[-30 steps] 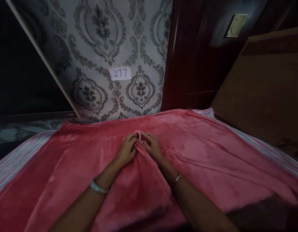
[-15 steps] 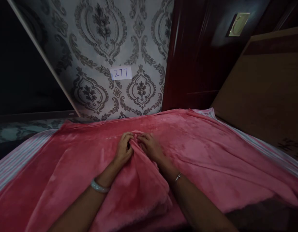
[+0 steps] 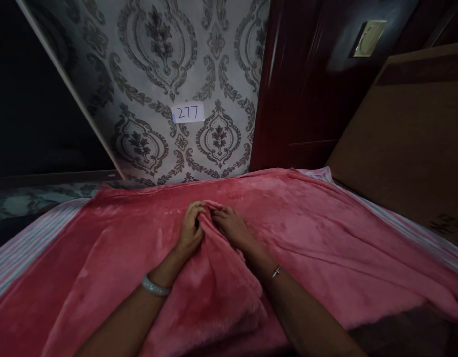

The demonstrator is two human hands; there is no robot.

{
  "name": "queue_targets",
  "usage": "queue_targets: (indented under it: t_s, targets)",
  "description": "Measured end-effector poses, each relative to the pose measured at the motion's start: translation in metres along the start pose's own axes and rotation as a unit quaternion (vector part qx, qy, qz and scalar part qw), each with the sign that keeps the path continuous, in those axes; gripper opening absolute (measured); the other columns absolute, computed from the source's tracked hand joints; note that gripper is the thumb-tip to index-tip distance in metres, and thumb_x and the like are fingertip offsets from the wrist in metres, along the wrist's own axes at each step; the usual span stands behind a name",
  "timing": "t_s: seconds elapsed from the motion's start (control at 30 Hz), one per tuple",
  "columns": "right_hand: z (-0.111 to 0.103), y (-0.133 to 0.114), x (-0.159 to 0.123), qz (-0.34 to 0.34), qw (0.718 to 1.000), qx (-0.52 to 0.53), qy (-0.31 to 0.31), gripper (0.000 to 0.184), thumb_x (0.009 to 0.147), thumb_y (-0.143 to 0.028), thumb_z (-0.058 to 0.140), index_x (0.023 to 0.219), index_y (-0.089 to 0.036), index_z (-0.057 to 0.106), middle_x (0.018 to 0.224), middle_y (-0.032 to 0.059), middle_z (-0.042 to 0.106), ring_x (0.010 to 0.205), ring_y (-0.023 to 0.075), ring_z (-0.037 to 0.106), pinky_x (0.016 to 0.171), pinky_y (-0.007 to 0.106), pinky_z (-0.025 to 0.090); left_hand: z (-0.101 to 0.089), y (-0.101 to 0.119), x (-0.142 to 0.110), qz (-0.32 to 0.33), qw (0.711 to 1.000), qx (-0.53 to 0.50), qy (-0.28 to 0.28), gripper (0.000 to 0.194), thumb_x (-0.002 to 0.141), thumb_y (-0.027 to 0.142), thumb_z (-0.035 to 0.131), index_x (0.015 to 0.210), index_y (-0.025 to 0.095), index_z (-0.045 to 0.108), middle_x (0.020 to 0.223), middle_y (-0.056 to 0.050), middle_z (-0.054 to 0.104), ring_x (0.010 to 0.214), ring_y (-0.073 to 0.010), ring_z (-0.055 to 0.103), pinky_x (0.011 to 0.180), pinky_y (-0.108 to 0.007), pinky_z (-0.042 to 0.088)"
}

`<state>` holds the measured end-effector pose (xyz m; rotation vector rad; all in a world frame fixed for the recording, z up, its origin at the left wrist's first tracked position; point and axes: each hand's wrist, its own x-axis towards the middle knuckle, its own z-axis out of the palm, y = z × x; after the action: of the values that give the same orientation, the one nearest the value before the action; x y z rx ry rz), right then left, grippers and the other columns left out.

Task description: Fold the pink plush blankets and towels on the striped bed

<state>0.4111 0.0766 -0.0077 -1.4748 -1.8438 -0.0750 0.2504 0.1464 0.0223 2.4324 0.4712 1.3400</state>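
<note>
A fluffy pink blanket (image 3: 311, 223) is spread wide in front of me. Close to its middle, my left hand (image 3: 191, 225) pinches a raised fold of the fabric, thumb and fingers closed on it. My right hand (image 3: 231, 225) grips the same fold from the other side, its fingertips partly hidden behind the cloth. From between both hands the gathered fold widens and hangs toward me. A pale bangle circles my left wrist and a thin silver bracelet my right.
Beneath the blanket, a striped cloth (image 3: 35, 238) shows at the left and right edges. Behind stands patterned wallpaper (image 3: 214, 59) with a paper label (image 3: 188, 112) reading 277. A dark screen (image 3: 43, 99) is at left; a large cardboard box (image 3: 411, 134) leans at right beside a dark red panel (image 3: 296, 89).
Both hands stay on the fold; my right fingers have shifted slightly at its top. The view has moved a little.
</note>
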Motion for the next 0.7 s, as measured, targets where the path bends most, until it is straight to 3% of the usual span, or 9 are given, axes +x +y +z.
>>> queue_targets:
  t_s: [0.17,0.4,0.57,0.7]
  targets:
    - [0.008,0.006,-0.001,0.026,0.999,-0.029,0.007,0.023,0.099,-0.022,0.055,0.116,-0.027,0.069,0.124,0.0062,0.068,0.119,0.0236,0.055,0.101,0.041,0.043,0.002,0.005,0.003,0.064,0.997,-0.022,-0.046,0.022,0.086,0.012,0.044,0.103,0.023,0.055,0.117,-0.010,0.063,0.114,-0.0210,0.059,0.100,-0.043,0.050]
    - [-0.017,0.003,-0.002,-0.051,0.997,0.064,-0.013,0.029,0.099,-0.018,0.045,0.108,-0.022,0.072,0.116,0.0066,0.071,0.118,0.0205,0.057,0.105,0.040,0.041,-0.001,0.000,0.003,0.039,0.999,-0.021,-0.025,0.024,0.081,0.013,0.046,0.101,0.023,0.055,0.117,-0.009,0.063,0.114,-0.0220,0.059,0.100,-0.045,0.050]
    - [-0.034,-0.002,-0.005,-0.046,0.996,0.073,-0.015,0.022,0.090,-0.015,0.055,0.099,-0.021,0.075,0.111,0.0069,0.071,0.105,0.0214,0.061,0.096,0.037,0.042,-0.001,0.001,0.003,0.022,0.999,-0.015,-0.027,0.021,0.083,0.015,0.046,0.101,0.023,0.055,0.116,-0.009,0.064,0.114,-0.0218,0.060,0.099,-0.044,0.051]
    - [-0.049,-0.013,-0.009,-0.007,0.994,0.087,-0.072,0.017,0.084,-0.014,0.057,0.084,-0.020,0.073,0.084,0.0020,0.067,0.080,0.0172,0.057,0.076,0.029,0.042,-0.001,0.002,0.004,0.040,0.999,-0.023,-0.013,0.021,0.084,0.014,0.047,0.101,0.023,0.055,0.113,-0.008,0.065,0.111,-0.0213,0.061,0.097,-0.043,0.052]
